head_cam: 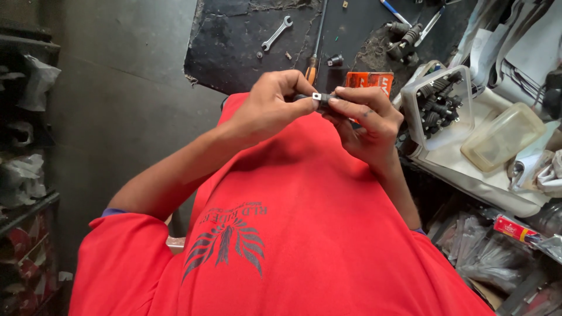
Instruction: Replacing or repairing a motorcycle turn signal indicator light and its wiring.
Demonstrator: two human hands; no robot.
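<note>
At frame centre, above the red shirt [304,193], the left hand [270,105] and right hand [366,120] each pinch one end of a small black part [319,100] with a metal tab, assembly unfinished, the spanner [276,33] lying unused on the bench [234,41].

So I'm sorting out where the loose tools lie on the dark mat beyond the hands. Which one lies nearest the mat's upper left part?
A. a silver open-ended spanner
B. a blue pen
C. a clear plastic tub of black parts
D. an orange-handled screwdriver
A: the silver spanner lies on the dark mat toward its upper left, while the orange-handled screwdriver lies further right, above the hands.
</note>
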